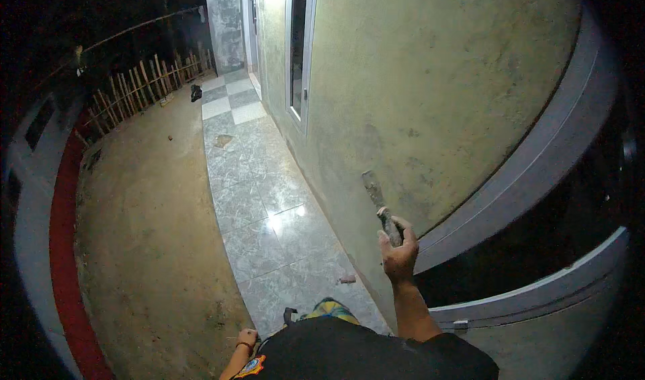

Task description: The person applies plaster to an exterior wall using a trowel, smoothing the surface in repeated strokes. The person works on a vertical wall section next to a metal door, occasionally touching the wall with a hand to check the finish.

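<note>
Head: scraper [374, 193] in right fingers [408, 233]

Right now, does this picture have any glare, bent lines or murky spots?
In the head view, a glare spot shines on the tiled walkway; at that view's right, the grey frame bows, as does the red strip at left; the head view's upper left sinks into darkness; mid-view there, the scraper in the right hand stays readable.
</note>
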`<action>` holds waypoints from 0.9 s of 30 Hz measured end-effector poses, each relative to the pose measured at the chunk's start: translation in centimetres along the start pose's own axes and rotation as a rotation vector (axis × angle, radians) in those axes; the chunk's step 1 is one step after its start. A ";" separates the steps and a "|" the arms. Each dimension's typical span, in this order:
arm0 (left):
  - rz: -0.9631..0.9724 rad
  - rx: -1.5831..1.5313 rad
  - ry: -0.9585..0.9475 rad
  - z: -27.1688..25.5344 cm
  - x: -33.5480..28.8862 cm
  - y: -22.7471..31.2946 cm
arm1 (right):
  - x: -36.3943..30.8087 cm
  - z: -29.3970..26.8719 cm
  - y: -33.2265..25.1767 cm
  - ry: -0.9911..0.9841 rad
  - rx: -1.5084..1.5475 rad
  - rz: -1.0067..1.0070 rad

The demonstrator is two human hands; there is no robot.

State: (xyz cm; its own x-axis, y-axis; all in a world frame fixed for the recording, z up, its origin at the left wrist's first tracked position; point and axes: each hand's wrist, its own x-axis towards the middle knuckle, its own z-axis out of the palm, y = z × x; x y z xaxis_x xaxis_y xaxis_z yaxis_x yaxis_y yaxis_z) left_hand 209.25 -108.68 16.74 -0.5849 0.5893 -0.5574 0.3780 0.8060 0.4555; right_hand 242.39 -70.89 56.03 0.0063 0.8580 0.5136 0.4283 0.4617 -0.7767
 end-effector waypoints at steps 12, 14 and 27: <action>0.190 0.600 -0.189 -9.3 21.1 4.0 | 14.1 10.8 5.8 0.121 -0.267 -0.189; 0.055 0.200 -0.121 -11.9 25.4 8.1 | 15.6 12.0 7.0 0.045 -0.036 0.120; -0.133 -0.154 -0.398 -24.1 52.7 32.5 | 18.1 20.3 6.4 0.466 0.381 0.541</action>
State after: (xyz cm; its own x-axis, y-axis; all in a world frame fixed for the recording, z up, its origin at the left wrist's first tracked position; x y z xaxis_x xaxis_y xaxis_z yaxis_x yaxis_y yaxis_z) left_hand 173.40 -52.72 18.90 -0.2882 0.4807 -0.8282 0.1896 0.8764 0.4427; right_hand 226.91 -47.84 52.95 0.5360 0.8417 0.0650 -0.0788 0.1265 -0.9888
